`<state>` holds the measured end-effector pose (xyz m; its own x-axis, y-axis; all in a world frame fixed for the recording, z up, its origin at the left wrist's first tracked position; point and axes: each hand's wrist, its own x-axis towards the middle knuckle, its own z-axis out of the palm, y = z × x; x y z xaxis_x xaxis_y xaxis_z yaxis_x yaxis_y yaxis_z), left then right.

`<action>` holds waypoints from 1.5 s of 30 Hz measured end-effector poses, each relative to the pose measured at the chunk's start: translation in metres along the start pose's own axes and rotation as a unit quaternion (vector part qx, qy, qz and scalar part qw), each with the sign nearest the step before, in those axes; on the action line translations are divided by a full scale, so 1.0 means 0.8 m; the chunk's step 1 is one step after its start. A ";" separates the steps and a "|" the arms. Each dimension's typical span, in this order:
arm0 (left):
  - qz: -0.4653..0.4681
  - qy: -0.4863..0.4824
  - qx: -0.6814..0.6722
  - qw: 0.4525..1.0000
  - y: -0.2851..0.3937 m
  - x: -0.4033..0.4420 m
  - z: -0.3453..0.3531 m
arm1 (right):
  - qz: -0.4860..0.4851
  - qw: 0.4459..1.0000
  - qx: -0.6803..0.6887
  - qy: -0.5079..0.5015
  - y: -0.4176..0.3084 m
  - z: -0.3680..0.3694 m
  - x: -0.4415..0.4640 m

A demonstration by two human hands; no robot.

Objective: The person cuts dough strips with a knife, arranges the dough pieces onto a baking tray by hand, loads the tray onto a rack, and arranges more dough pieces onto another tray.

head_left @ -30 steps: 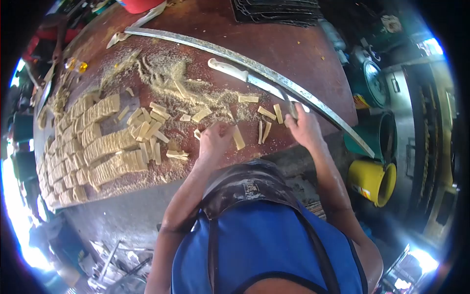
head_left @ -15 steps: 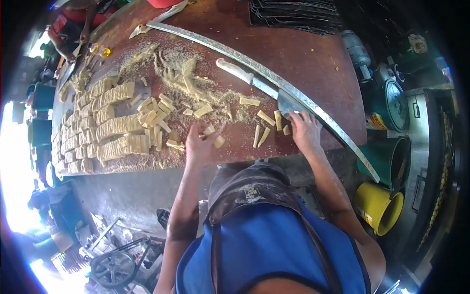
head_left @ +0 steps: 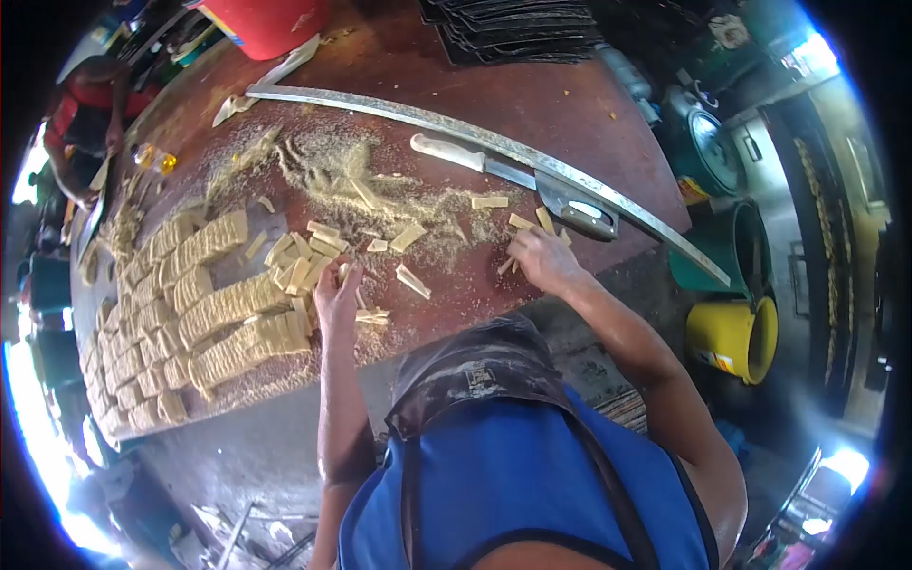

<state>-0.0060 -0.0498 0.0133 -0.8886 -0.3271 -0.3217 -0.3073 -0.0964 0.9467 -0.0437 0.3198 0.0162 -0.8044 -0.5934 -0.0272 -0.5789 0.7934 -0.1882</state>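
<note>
My left hand (head_left: 339,293) is closed at the fingertips around a small pale dough piece (head_left: 343,273), at the right end of the stacked dough strips (head_left: 242,309). My right hand (head_left: 543,258) bends down over a few loose strips (head_left: 507,267) near the table's front edge, its fingers closed around them and partly hiding them. A loose dough strip (head_left: 412,281) lies between my hands. Just beyond my right hand are a dark-handled scraper (head_left: 589,219) and a white-handled knife (head_left: 446,152), both lying flat and untouched.
A long metal strip (head_left: 427,119) crosses the brown table (head_left: 532,100) behind the knife. Flour and crumbs (head_left: 351,180) cover the middle. A red bucket (head_left: 271,24) and stacked dark trays (head_left: 513,28) stand at the back. Another person (head_left: 90,119) works with a blade at far left.
My left hand has moved left to the strip stack. My right hand has shifted left from the scraper, whose handle now shows, onto the loose strips. The view has turned slightly.
</note>
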 end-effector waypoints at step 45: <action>-0.033 -0.059 0.155 0.986 0.060 0.113 0.020 | 0.325 0.748 0.576 0.055 0.034 -0.057 0.048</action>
<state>-0.1063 -0.0685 0.0294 -0.8908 -0.2170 -0.3993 -0.4390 0.1842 0.8794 -0.0961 0.3251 0.0545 -0.9089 -0.0669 -0.4117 0.3876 0.2291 -0.8929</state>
